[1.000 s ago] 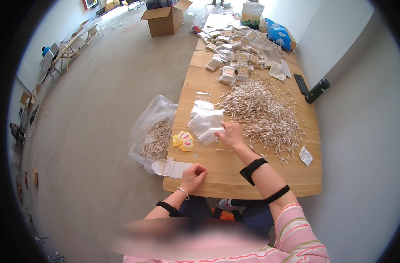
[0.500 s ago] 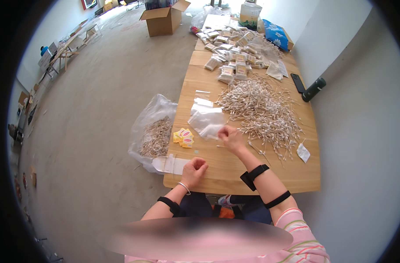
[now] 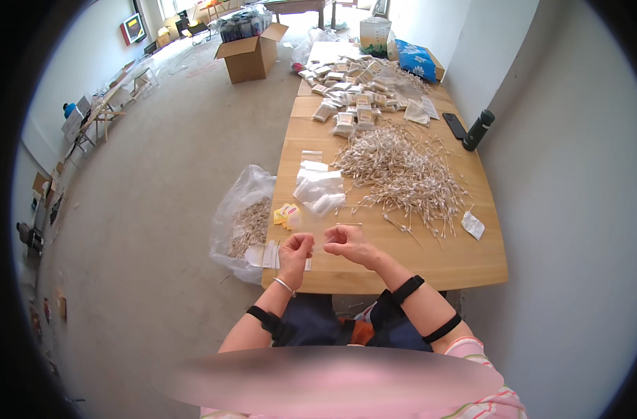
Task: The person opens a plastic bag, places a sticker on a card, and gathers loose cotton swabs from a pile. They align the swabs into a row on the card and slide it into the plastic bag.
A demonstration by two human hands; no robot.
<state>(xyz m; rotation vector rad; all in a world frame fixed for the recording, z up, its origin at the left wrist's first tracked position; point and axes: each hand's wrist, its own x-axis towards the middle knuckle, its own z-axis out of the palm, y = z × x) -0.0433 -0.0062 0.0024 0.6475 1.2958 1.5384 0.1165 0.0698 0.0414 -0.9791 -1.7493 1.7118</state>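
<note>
While the left hand (image 3: 293, 258) and right hand (image 3: 352, 246) curl close together on the near side of the swab pile (image 3: 402, 167), whether they grip anything cannot be told. Left of the pile lie clear bags (image 3: 320, 188); beyond it, packets (image 3: 362, 102).

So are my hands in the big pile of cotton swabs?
No, the left hand and the right hand are both over the near end of the table, apart from the pile of cotton swabs.

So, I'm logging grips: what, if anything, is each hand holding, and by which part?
It cannot be told: the left hand and the right hand are curled, any contents indistinct.
</note>
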